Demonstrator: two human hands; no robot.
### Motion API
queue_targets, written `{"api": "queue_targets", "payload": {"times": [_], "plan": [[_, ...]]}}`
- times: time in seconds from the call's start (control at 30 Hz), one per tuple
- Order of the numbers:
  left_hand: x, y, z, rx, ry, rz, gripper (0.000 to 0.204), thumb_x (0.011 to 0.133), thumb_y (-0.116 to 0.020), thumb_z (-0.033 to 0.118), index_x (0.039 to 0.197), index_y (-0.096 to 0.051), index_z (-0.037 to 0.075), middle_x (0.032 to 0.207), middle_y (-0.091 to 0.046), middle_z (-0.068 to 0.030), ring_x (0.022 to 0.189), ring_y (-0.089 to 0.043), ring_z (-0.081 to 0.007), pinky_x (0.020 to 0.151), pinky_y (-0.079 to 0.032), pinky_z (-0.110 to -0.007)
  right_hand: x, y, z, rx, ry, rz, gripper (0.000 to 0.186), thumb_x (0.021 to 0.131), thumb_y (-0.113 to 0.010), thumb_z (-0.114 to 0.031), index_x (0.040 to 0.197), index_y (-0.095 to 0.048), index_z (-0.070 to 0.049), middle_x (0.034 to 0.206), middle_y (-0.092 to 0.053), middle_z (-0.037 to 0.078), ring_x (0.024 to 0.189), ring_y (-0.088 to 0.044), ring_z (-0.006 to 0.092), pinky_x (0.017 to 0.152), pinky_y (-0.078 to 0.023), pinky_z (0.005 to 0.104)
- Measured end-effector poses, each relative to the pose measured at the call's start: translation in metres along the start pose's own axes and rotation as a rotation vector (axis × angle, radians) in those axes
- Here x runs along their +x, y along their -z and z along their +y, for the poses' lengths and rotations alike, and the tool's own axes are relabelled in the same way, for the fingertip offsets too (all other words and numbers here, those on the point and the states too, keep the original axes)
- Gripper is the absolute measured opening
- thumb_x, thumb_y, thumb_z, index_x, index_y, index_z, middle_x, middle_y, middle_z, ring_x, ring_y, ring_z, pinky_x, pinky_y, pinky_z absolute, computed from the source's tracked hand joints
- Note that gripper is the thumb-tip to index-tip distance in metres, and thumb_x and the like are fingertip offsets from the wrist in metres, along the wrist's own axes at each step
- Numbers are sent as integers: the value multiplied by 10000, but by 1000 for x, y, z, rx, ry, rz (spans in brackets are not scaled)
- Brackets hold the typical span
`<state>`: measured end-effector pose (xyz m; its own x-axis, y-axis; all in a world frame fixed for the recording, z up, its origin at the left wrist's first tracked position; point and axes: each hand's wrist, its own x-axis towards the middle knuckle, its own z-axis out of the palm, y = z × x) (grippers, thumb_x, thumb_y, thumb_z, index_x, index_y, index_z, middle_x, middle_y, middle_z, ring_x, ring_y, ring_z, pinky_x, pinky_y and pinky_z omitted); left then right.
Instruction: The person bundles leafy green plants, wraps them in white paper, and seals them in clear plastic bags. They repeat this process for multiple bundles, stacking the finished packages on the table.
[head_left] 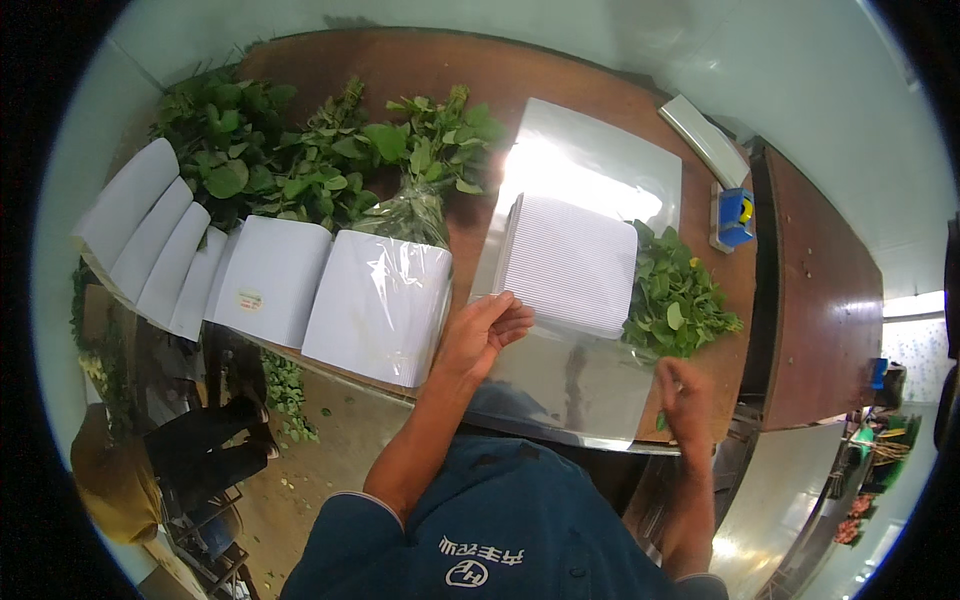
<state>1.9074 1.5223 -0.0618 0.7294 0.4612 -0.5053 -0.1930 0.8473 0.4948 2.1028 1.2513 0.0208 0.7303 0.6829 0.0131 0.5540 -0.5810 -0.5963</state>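
A stack of clear plastic sheets (590, 170) lies on the brown table (420, 70). On it rests a white corrugated paper sheet (570, 260). My left hand (485, 330) lies flat with its fingers on the near left edge of that paper and the plastic. At the plastic's near right corner, my right hand (680, 395) pinches the sheet's edge, beside a bunch of green leafy stems (675, 295) that lies partly under the white paper.
Several wrapped bouquets (380, 300) in white and clear sleeves lie in a row at the left, their green tops (300, 150) pointing away. A blue tape dispenser (733, 215) and a white box (705, 135) sit at the far right. Leaf scraps litter the floor (300, 430).
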Motion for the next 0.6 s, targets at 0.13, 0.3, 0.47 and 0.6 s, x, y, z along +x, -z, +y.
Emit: {"api": "queue_targets", "payload": {"times": [0.13,0.3,0.47,0.6], "plan": [[14,-17,1,2,-101,51,227,1047,-596,239,1052,-692,34,1045,-745,-126,959,-721,-230,910,-569,-342,72,14,12,-25,35,-15,128,927,-692,-95,981,-722,17,873,-726,188,774,-717,307,706,-543,362],[21,-61,-36,717,-419,-38,327,1013,-638,260,1185,-655,-17,1150,-711,-158,1078,-681,-284,974,-532,-402,138,-28,64,41,82,-37,164,906,-717,-131,932,-726,31,776,-718,174,681,-700,249,662,-531,366],[30,-67,-78,1581,-920,-97,410,927,-682,203,1260,-620,-28,1315,-630,-187,1276,-552,-358,1131,-386,-491,161,-52,90,133,-57,-184,232,888,-748,-187,881,-728,45,730,-709,136,652,-661,183,648,-525,348],[31,-72,-84,1807,-925,-25,444,918,-676,196,1301,-616,-21,1453,-540,-190,1373,-465,-353,1190,-303,-505,169,-53,95,187,-43,-250,242,885,-758,-191,876,-730,49,731,-716,119,647,-647,161,635,-523,343]]}}
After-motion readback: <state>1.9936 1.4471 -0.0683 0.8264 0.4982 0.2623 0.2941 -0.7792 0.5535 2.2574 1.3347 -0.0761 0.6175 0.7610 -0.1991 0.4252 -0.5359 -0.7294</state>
